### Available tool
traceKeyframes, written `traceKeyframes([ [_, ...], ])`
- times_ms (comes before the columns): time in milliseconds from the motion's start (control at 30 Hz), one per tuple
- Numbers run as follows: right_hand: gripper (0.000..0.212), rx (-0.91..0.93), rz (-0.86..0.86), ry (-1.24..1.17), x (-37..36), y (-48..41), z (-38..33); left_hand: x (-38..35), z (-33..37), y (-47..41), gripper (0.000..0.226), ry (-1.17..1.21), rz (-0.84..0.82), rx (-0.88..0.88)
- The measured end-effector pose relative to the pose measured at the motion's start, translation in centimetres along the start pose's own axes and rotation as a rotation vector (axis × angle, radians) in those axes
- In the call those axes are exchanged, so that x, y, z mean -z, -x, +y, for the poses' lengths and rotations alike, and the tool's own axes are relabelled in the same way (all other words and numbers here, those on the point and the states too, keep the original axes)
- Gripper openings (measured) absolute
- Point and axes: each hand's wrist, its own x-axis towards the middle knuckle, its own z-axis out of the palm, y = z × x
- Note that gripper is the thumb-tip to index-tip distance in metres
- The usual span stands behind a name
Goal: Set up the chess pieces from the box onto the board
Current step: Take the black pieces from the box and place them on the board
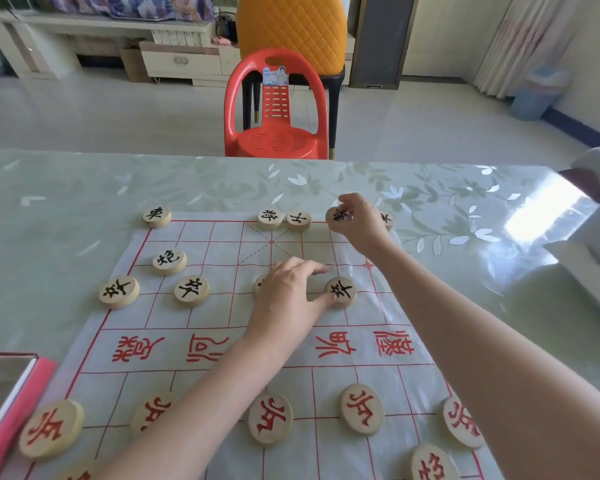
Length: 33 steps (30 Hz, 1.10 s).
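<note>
While R fingers (pixel 350 206) pinch far piece (pixel 336 220) (black), L thumb (pixel 321 301) touches pawn (pixel 344 292).

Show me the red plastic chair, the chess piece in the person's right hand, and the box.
Red plastic chair (pixel 274 142): head view, on its seat.
Black-lettered piece (pixel 336 220): head view, on its lettered face, pinched in the right hand (pixel 362 220).
Box (pixel 21 403): head view, on its red rim.

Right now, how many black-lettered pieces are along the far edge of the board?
5: left corner piece; centre piece with a neighbour piece beside it; held piece pinched by the right hand; right corner piece, mostly behind that hand. The hand could hide more.
</note>
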Motion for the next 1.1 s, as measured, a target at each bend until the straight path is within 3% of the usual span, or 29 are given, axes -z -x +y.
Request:
traceKeyframes([
  [267, 0.054, 0.018, -0.102, 0.123, -2.0, -1.3, 0.6, 0.2, -0.9, 0.7, 0.036, 0.024, 0.006, 0.009],
  [433, 0.054, 0.047, -0.050, 0.063, -1.2, 0.2, 0.0, 0.8, -1.0, 1.1, 0.035, 0.045, 0.038, -0.003],
  [567, 0.043, 0.119, -0.028, -0.021, -0.3, 4.5, -1.4, 2.5, -0.9, 2.2, 0.035, 0.062, 0.061, -0.003],
  [767, 0.030, 0.222, -0.140, -0.058, -2.5, 14.2, -5.0, 6.9, -1.9, 6.7, 0.030, 0.074, 0.112, 0.059],
  [1100, 0.031, 0.238, -0.414, -0.186, -8.8, 25.5, -14.9, 16.6, -8.4, 18.1, 0.023, 0.100, 0.246, 0.345],
])
